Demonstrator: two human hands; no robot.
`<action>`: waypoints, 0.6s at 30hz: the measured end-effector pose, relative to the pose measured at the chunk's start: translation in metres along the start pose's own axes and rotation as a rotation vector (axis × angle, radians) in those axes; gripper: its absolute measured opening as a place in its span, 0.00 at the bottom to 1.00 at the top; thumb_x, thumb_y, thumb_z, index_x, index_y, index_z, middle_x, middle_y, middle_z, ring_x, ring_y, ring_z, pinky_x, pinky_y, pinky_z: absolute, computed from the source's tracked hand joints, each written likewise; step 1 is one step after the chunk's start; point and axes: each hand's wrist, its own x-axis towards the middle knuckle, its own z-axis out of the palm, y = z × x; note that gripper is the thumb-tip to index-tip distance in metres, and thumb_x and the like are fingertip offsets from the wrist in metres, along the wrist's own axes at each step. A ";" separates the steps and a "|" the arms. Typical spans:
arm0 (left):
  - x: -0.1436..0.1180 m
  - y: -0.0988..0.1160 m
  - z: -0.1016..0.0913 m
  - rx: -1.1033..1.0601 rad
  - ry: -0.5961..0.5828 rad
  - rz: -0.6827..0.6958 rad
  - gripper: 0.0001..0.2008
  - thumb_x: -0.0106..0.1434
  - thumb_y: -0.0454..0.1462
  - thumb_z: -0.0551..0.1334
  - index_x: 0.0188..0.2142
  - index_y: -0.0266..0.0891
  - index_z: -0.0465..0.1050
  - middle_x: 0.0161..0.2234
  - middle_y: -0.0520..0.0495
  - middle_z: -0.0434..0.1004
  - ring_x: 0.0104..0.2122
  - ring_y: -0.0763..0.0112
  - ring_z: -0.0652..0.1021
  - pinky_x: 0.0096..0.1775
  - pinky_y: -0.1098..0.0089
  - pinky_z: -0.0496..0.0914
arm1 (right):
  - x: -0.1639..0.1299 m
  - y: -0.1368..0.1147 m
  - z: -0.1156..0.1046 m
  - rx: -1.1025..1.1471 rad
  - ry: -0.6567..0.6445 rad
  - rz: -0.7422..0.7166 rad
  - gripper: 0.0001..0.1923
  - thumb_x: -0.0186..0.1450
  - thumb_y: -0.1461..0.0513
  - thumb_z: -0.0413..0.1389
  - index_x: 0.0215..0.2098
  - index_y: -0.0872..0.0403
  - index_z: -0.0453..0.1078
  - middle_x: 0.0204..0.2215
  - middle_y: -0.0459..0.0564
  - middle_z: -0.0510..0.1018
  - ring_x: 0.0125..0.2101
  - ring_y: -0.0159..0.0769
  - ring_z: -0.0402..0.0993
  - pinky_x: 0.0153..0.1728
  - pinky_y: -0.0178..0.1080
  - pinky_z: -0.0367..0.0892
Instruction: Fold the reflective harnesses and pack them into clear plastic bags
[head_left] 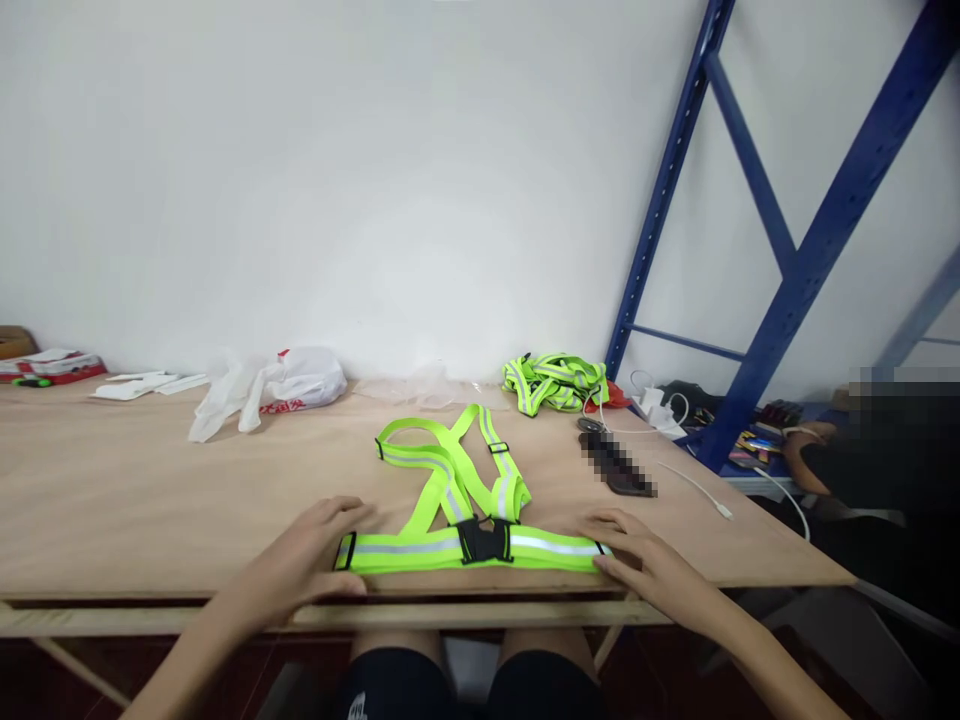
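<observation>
A lime-yellow reflective vest harness (465, 470) lies on the wooden tabletop (150, 500), close to the front edge. Its waist belt (412, 550) is spread flat, long axis running from nine to three o'clock through the black side-release buckle (485, 541), nearly parallel to that edge. From the buckle, the looped shoulder straps (450, 445) spread out between eleven and twelve o'clock.

The left hand (300, 555) is at the belt's nine-o'clock end, thumb and fingers parted around the tip, not closed on it. The right hand (652, 565) touches the three-o'clock end, fingers loosely bent; whether it pinches the webbing, I cannot tell. The two are about equally near the buckle, facing each other along the belt.

Farther out, a bunched second vest (555, 383) sits toward one o'clock, a dark, pixelated object (619, 468) past two, and a white plastic bag (307, 378) at ten.
</observation>
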 end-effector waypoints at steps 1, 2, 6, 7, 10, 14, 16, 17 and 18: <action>0.004 0.013 0.003 0.007 0.054 0.058 0.31 0.63 0.51 0.65 0.62 0.47 0.66 0.61 0.39 0.68 0.60 0.49 0.69 0.59 0.54 0.66 | 0.006 -0.001 -0.002 0.006 0.013 0.006 0.26 0.70 0.45 0.50 0.58 0.47 0.74 0.60 0.58 0.71 0.60 0.51 0.66 0.61 0.52 0.62; 0.010 0.029 0.007 0.010 0.063 0.129 0.28 0.67 0.49 0.62 0.64 0.48 0.65 0.62 0.40 0.67 0.60 0.52 0.69 0.61 0.54 0.65 | 0.015 -0.003 -0.004 0.006 0.036 0.005 0.27 0.70 0.45 0.49 0.59 0.47 0.73 0.61 0.57 0.70 0.61 0.51 0.66 0.61 0.51 0.62; 0.039 0.086 0.039 0.069 -0.065 0.354 0.32 0.67 0.51 0.61 0.67 0.48 0.58 0.65 0.41 0.63 0.65 0.53 0.64 0.67 0.45 0.50 | 0.064 -0.017 -0.009 -0.036 0.088 -0.068 0.28 0.72 0.47 0.44 0.59 0.51 0.72 0.61 0.56 0.72 0.62 0.48 0.64 0.64 0.51 0.58; 0.046 0.095 0.048 0.088 -0.108 0.371 0.35 0.66 0.52 0.62 0.68 0.47 0.56 0.67 0.40 0.60 0.66 0.52 0.61 0.67 0.44 0.50 | 0.078 -0.022 -0.008 -0.041 0.070 -0.084 0.28 0.72 0.48 0.43 0.60 0.52 0.72 0.61 0.56 0.72 0.62 0.48 0.64 0.64 0.51 0.57; 0.060 0.105 0.074 0.117 -0.163 0.382 0.39 0.64 0.53 0.63 0.69 0.44 0.54 0.69 0.38 0.55 0.68 0.50 0.57 0.67 0.41 0.47 | 0.115 -0.032 0.004 -0.029 0.019 -0.132 0.28 0.73 0.49 0.42 0.61 0.54 0.70 0.62 0.56 0.71 0.63 0.47 0.63 0.66 0.52 0.54; 0.060 0.097 0.089 0.113 -0.156 0.399 0.39 0.65 0.51 0.63 0.70 0.44 0.51 0.70 0.38 0.53 0.69 0.51 0.55 0.68 0.42 0.42 | 0.145 -0.031 0.024 0.039 -0.114 -0.161 0.27 0.73 0.49 0.41 0.58 0.50 0.73 0.60 0.51 0.73 0.61 0.46 0.68 0.65 0.51 0.57; 0.058 0.094 0.088 0.100 -0.152 0.402 0.38 0.66 0.51 0.62 0.70 0.45 0.50 0.70 0.39 0.53 0.69 0.52 0.54 0.68 0.43 0.42 | 0.155 -0.025 0.032 0.051 -0.171 -0.155 0.28 0.73 0.48 0.40 0.57 0.50 0.74 0.60 0.50 0.73 0.60 0.46 0.69 0.64 0.50 0.58; 0.057 0.093 0.087 0.092 -0.154 0.404 0.38 0.66 0.51 0.62 0.70 0.46 0.50 0.70 0.40 0.53 0.69 0.53 0.55 0.68 0.44 0.42 | 0.160 -0.021 0.034 0.047 -0.185 -0.146 0.29 0.73 0.47 0.40 0.57 0.51 0.73 0.61 0.50 0.72 0.61 0.46 0.68 0.65 0.50 0.57; 0.057 0.092 0.086 0.082 -0.154 0.409 0.37 0.67 0.52 0.61 0.70 0.47 0.50 0.70 0.41 0.53 0.69 0.53 0.55 0.68 0.44 0.42 | 0.164 -0.016 0.036 0.039 -0.192 -0.134 0.30 0.73 0.47 0.39 0.59 0.51 0.72 0.62 0.50 0.71 0.62 0.45 0.67 0.65 0.49 0.56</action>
